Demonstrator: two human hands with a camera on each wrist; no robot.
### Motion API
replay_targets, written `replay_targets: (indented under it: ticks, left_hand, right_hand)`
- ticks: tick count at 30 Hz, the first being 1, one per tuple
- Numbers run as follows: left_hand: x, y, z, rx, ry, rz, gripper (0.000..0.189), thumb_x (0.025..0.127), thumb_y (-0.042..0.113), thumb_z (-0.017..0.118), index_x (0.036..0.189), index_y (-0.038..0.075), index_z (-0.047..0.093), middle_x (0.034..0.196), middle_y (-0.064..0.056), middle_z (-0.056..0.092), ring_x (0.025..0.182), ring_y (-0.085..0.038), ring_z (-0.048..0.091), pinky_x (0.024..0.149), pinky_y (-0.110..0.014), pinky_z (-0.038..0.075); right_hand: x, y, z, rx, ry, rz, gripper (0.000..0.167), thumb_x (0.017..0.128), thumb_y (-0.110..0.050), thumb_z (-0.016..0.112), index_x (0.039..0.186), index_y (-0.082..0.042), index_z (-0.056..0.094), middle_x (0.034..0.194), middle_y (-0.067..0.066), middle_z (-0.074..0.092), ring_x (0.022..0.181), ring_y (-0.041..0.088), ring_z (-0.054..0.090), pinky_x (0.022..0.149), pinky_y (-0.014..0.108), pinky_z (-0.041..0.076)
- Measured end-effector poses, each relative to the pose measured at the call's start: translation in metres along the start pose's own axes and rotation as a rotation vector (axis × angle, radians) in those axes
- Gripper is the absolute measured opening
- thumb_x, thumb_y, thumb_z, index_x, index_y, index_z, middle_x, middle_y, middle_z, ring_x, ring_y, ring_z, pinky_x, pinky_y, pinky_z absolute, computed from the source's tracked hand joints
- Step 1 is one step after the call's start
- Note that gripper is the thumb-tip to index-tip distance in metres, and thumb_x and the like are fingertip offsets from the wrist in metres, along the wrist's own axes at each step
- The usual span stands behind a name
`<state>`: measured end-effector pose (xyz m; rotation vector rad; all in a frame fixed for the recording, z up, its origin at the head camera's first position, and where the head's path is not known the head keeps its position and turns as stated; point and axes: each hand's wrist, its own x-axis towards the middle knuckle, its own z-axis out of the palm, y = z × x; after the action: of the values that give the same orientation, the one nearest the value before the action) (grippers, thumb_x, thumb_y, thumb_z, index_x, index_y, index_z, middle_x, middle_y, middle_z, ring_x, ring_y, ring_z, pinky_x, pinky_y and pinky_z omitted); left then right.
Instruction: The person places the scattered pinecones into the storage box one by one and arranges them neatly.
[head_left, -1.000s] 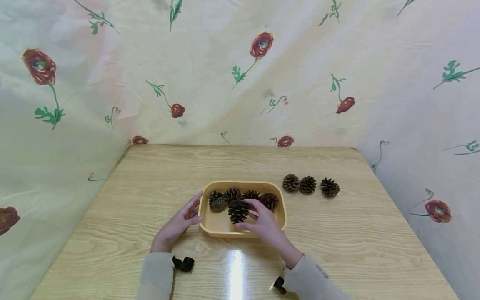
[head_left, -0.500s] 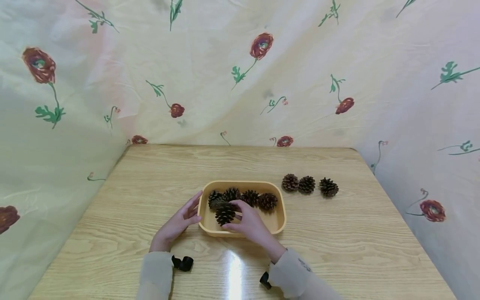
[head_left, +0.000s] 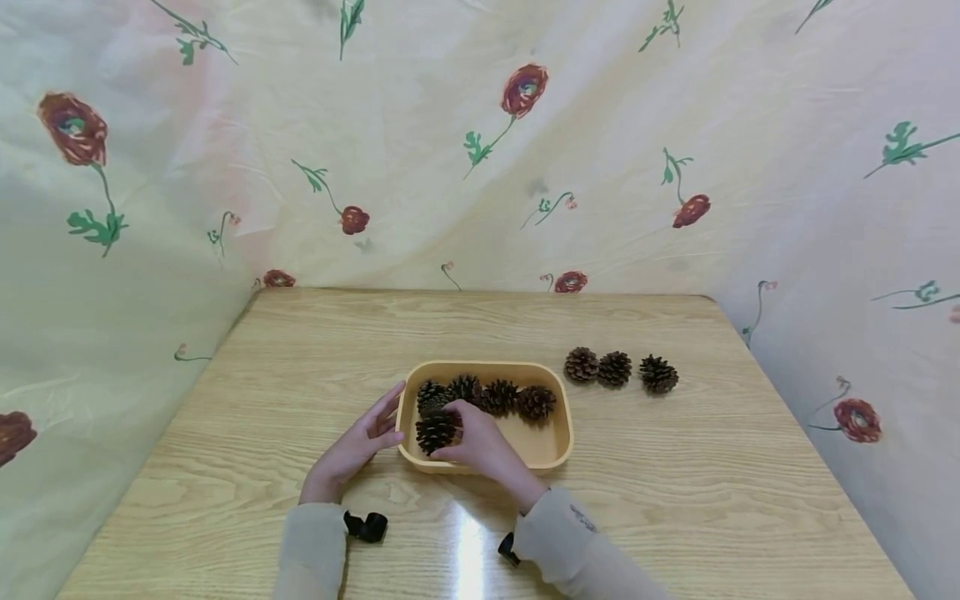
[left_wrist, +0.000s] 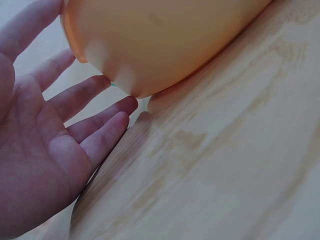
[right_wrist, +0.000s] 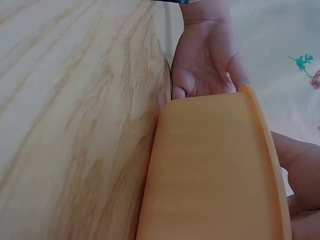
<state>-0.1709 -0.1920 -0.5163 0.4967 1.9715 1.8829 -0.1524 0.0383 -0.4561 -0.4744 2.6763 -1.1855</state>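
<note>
In the head view my right hand (head_left: 480, 440) pinches a dark brown pine cone (head_left: 435, 431) low in the front left part of the yellow tray (head_left: 551, 446). Behind it, several more pine cones (head_left: 500, 397) sit in a row along the tray's far wall. My left hand (head_left: 362, 442) rests at the tray's left end with spread fingers, its fingertips right at the wall. The left wrist view shows those relaxed fingers (left_wrist: 90, 95) beside the tray's outer side. Part of the right hand (right_wrist: 305, 172) appears over the rim in the right wrist view, where the tray wall hides the cone.
To the right of the tray, two pine cones (head_left: 597, 367) lie side by side on the wooden table (head_left: 712, 467), and a third pine cone (head_left: 658, 375) lies a little apart. A flower-patterned cloth (head_left: 420, 150) hangs behind and along both sides of the table.
My right hand has moved left inside the tray with the pine cone, from the middle to the front left. The left hand has kept its place at the tray's end.
</note>
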Motion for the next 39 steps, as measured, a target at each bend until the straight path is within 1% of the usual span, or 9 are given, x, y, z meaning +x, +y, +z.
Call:
replay_targets:
  ticks: [7,12,16,20,23,28,31,35,39]
  left_hand:
    - [0.000,-0.001,0.000,-0.014,-0.005,0.015,0.075,0.098,0.011,0.055,0.157,0.024,0.010,0.164,-0.014,0.006,0.146,-0.042,0.020,0.117,-0.055,0.021]
    - [-0.001,0.000,-0.001,-0.010,-0.013,0.029,0.076,0.098,0.012,0.055,0.157,0.024,0.009,0.164,-0.015,0.006,0.146,-0.043,0.021,0.117,-0.054,0.022]
    - [-0.001,0.000,-0.002,-0.002,-0.017,0.033,0.076,0.098,0.011,0.055,0.157,0.025,0.009,0.164,-0.014,0.006,0.146,-0.043,0.021,0.116,-0.038,0.032]
    - [0.000,-0.002,-0.003,-0.005,-0.029,0.040,0.076,0.099,0.010,0.054,0.157,0.025,0.008,0.164,-0.015,0.005,0.147,-0.042,0.019,0.106,-0.016,0.037]
    - [0.000,-0.003,-0.003,-0.011,-0.035,0.046,0.076,0.099,0.010,0.053,0.157,0.025,0.007,0.164,-0.015,0.004,0.147,-0.043,0.018,0.104,-0.013,0.037]
    - [0.000,-0.003,-0.002,-0.019,-0.030,0.044,0.076,0.099,0.010,0.054,0.157,0.026,0.008,0.164,-0.015,0.006,0.146,-0.043,0.019,0.103,-0.014,0.038]
    - [0.000,-0.002,-0.001,-0.018,-0.024,0.034,0.076,0.098,0.011,0.054,0.157,0.026,0.009,0.164,-0.014,0.007,0.146,-0.042,0.020,0.105,-0.018,0.038]
    - [0.000,-0.002,0.000,-0.014,-0.009,0.000,0.076,0.098,0.013,0.056,0.157,0.030,0.010,0.164,-0.010,0.010,0.147,-0.038,0.022,0.113,-0.032,0.034]
    - [-0.001,-0.001,0.000,-0.003,-0.001,-0.007,0.077,0.098,0.015,0.057,0.157,0.029,0.010,0.164,-0.010,0.009,0.147,-0.039,0.021,0.117,-0.047,0.027]
  right_hand:
    - [0.004,-0.001,0.005,-0.047,-0.019,-0.008,0.066,0.074,-0.022,0.085,0.127,0.002,0.053,0.124,0.020,0.062,0.107,0.033,0.061,0.090,0.046,0.052]
    - [0.006,0.000,0.009,-0.054,-0.033,-0.003,0.065,0.075,-0.022,0.084,0.127,0.002,0.053,0.124,0.021,0.061,0.106,0.032,0.061,0.088,0.045,0.052]
    - [0.008,0.001,0.010,-0.051,-0.038,-0.017,0.064,0.075,-0.022,0.084,0.126,0.003,0.054,0.112,0.016,0.064,0.095,0.026,0.062,0.080,0.039,0.053]
    - [0.010,0.003,0.010,-0.030,-0.045,-0.021,0.063,0.075,-0.019,0.084,0.125,0.003,0.054,0.098,0.008,0.063,0.084,0.018,0.057,0.073,0.031,0.050]
    - [0.010,0.004,0.009,0.003,-0.058,-0.013,0.060,0.075,-0.016,0.083,0.124,0.004,0.054,0.095,0.008,0.062,0.084,0.018,0.057,0.074,0.032,0.051]
    - [0.009,0.005,0.006,0.085,-0.081,0.027,0.057,0.077,-0.015,0.081,0.125,0.002,0.054,0.109,0.014,0.065,0.101,0.027,0.063,0.089,0.042,0.054]
    - [0.007,0.005,0.002,0.133,-0.083,0.045,0.057,0.078,-0.016,0.081,0.126,0.001,0.054,0.116,0.016,0.065,0.108,0.031,0.062,0.094,0.045,0.053]
    - [0.004,0.007,-0.003,0.177,-0.072,0.051,0.056,0.080,-0.016,0.080,0.127,0.000,0.053,0.120,0.017,0.064,0.112,0.032,0.061,0.096,0.045,0.052]
    - [0.001,0.009,-0.007,0.214,-0.060,0.047,0.056,0.081,-0.016,0.079,0.128,-0.001,0.053,0.123,0.018,0.063,0.114,0.033,0.060,0.098,0.044,0.051]
